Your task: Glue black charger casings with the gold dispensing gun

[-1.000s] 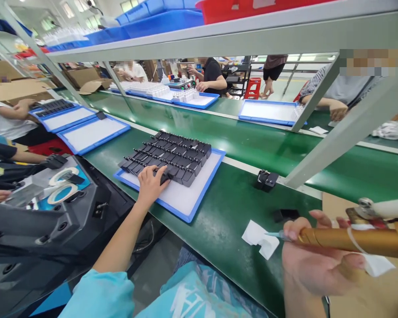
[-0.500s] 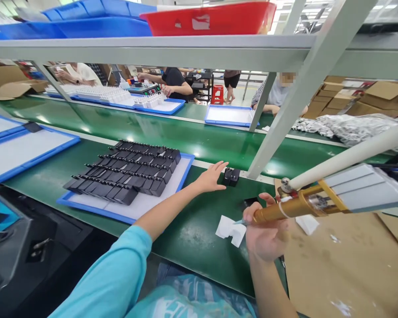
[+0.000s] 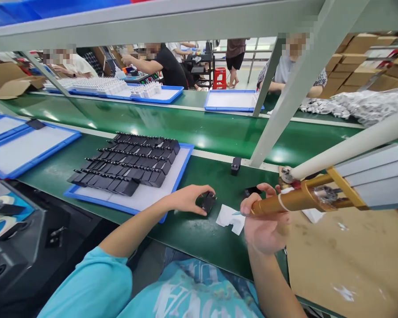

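Note:
My left hand (image 3: pixel 187 198) grips a black power adapter (image 3: pixel 208 203) with prongs between thumb and fingers, just above the green bench (image 3: pixel 185 234). In my right hand (image 3: pixel 267 227) is a gold-barrelled glue dispenser (image 3: pixel 277 206); its thin blue tip points left over a torn piece of white paper (image 3: pixel 230 219). A second black adapter (image 3: pixel 235 166) stands near the bench's back edge. Partly behind my right fingers lies a dark piece (image 3: pixel 252 191) whose kind I cannot make out. Rows of black adapters (image 3: pixel 129 163) fill most of a blue-rimmed tray (image 3: pixel 189 154) to the left.
Another blue-rimmed tray (image 3: pixel 33 145) lies far left. A slanted grey post (image 3: pixel 285 106) and a white pipe (image 3: pixel 351 141) cross the right side. Cardboard (image 3: pixel 345 256) covers the bench at right. People sit across the green conveyor (image 3: pixel 172 123).
My left hand has taken one of the two adapters by the back edge and drawn it nearer, beside the paper. My right hand stays on the dispenser. The view has tilted down.

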{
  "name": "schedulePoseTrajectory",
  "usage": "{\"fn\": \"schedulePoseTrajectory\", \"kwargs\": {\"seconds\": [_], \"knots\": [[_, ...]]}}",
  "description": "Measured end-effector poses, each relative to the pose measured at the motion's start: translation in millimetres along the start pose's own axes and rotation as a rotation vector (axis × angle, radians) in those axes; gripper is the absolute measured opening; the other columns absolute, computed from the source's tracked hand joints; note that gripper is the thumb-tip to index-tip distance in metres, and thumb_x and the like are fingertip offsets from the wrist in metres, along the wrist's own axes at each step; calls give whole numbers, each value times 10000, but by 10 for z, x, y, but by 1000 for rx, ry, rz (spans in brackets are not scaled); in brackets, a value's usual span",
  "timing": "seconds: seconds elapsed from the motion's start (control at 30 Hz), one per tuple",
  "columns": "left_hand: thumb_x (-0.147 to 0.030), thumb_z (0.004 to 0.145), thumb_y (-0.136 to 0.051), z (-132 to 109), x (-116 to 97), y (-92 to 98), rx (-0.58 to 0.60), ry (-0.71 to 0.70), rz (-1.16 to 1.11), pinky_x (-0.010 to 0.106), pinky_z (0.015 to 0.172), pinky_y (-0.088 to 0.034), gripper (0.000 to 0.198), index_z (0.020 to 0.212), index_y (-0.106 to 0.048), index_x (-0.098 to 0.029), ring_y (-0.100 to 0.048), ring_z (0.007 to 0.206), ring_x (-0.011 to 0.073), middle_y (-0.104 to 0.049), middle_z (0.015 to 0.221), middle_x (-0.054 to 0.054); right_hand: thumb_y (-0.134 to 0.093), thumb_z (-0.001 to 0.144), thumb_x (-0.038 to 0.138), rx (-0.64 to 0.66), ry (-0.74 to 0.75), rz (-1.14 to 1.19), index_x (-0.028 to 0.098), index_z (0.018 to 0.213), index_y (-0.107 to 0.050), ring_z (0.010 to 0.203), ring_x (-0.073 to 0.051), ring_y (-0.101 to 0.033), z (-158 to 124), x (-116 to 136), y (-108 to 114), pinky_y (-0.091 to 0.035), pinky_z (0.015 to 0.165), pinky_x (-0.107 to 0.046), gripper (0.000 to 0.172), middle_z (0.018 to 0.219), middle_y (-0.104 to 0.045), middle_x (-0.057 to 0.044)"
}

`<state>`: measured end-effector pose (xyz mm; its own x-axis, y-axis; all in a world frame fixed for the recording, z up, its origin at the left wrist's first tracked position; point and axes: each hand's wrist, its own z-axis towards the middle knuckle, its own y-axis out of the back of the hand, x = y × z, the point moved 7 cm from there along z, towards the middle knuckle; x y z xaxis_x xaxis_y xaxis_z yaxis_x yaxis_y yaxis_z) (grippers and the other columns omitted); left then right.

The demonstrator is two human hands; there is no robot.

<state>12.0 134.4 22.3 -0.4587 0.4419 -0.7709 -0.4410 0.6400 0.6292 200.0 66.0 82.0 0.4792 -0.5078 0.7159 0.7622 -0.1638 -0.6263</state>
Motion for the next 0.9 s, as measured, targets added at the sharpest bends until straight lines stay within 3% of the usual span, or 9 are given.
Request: {"fn": "schedulePoseTrajectory", "kwargs": {"seconds": [0.1, 0.23, 0.33, 0.43, 0.6, 0.77, 0.9], "knots": [[-223, 734, -743, -250, -17, -163, 24, -21, -50, 362, 953, -505, 678, 1357, -484, -284, -568, 1204, 240, -570, 1340, 79, -514, 804, 520, 7, 2, 8, 288, 1046, -569, 476, -101, -551, 4, 1, -1, -405, 462, -303, 340, 1021, -563, -1], [-321, 791, -727, -372, -27, -246, -194, -39, 114, 420, 1064, -444, 820, 1489, -299, -285, -407, 1363, 266, -377, 1506, 120, -528, 801, 522, 1, 18, -2, 289, 1066, -560, 467, -96, -544, 14, 6, 12, -410, 454, -301, 355, 1003, -570, 3], [-332, 874, -641, -405, -108, -309, -349, -129, 284, 452, 1089, -417, 660, 1464, -349, -288, -447, 1319, 255, -440, 1464, 102, -549, 789, 537, -10, 15, -3, 287, 1064, -559, 465, -95, -544, 26, 1, 24, -410, 450, -298, 371, 999, -570, 6], [-342, 897, -610, -413, -137, -352, -425, -152, 335, 436, 1048, -456, 604, 1449, -373, -278, -512, 1240, 242, -548, 1375, 78, -565, 782, 532, -22, 11, 1, 285, 1058, -566, 466, -96, -546, 30, -2, 29, -406, 449, -294, 370, 991, -572, 6], [-395, 849, -666, -402, -47, -319, -459, 30, 167, 396, 1005, -491, 620, 1413, -436, -279, -561, 1197, 237, -596, 1325, 65, -580, 777, 534, -10, 2, 16, 296, 1062, -573, 469, -95, -548, 19, -17, 15, -412, 457, -295, 371, 991, -575, 12], [-369, 915, -563, -381, 125, -353, -473, 106, -155, 403, 1022, -488, 497, 1396, -473, -281, -567, 1225, 235, -596, 1346, 58, -586, 773, 531, -2, 3, 19, 297, 1046, -583, 470, -95, -548, 16, -26, 19, -409, 453, -292, 359, 992, -579, 14], [-359, 896, -585, -406, 282, -404, -644, 125, -410, 329, 837, -591, 427, 1296, -563, -210, -688, 1002, 206, -607, 1319, 112, -572, 791, 517, 12, 13, 23, 297, 1066, -572, 476, -93, -550, 13, -27, 0, -409, 449, -289, 352, 998, -576, 7]]}}
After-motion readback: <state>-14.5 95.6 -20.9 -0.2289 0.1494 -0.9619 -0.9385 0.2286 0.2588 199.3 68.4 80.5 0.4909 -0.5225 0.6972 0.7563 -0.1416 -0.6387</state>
